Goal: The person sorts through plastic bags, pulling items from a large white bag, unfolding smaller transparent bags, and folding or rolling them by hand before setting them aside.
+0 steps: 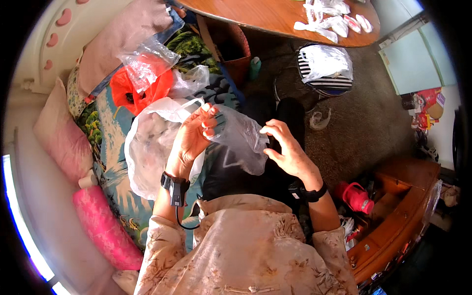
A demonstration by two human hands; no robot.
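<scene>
The round wooden table is cut off by the top edge, along with part of the white packets lying on it. The big white bag hides its contents behind cloudy plastic. The left hand covers one end of the clear plastic bag. Small items on the shelf at right are too blurred to identify.

Both hands raised, left hand and right hand apparently pinching.
</scene>
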